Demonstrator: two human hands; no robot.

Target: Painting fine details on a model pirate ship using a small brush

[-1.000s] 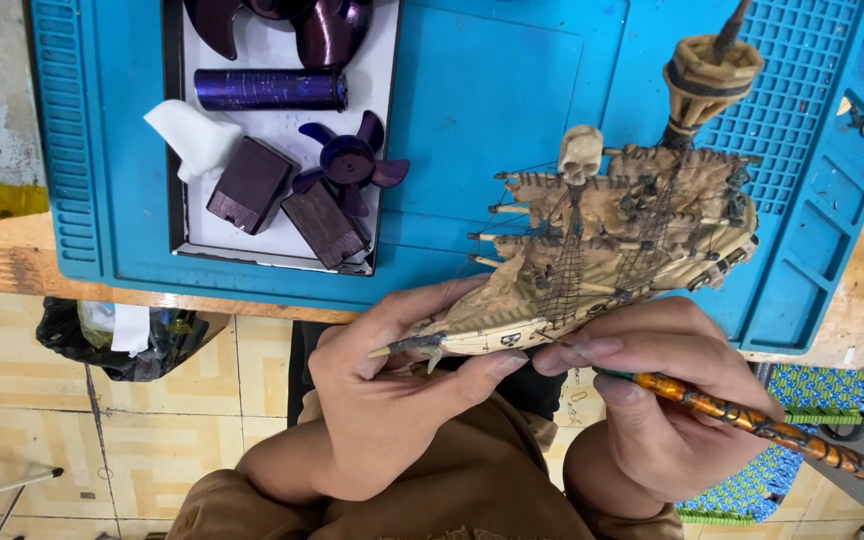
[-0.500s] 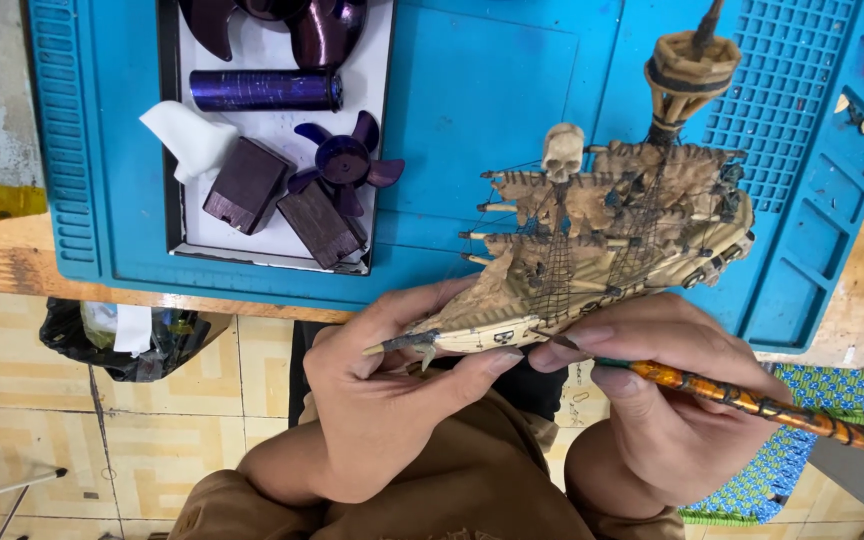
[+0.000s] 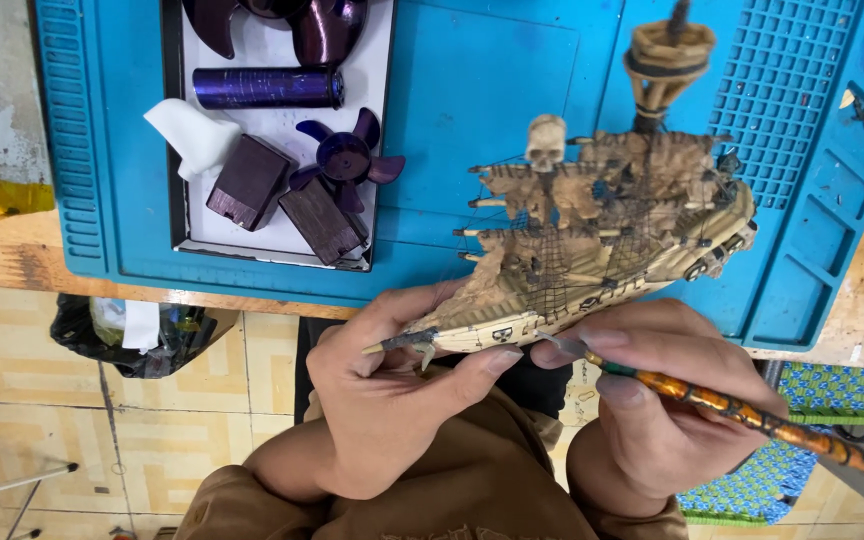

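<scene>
Over blue mat (image 3: 472,120), mid-painting: left hand (image 3: 392,400) pinching ship (image 3: 592,250) at bow, right hand (image 3: 652,400) gripping brush (image 3: 742,410), tip at hull's six o'clock, steadiness needed.

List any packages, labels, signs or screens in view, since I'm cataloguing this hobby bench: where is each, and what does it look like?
No signs or screens show.
Shallow tray: on the blue mat, upper left; rectangular, white inside, dark rim, holding purple parts.
Black bag: on the tiled floor under the table edge, left; crumpled, with whitish wrappers inside.
The hands hold only a model ship and a brush.
</scene>
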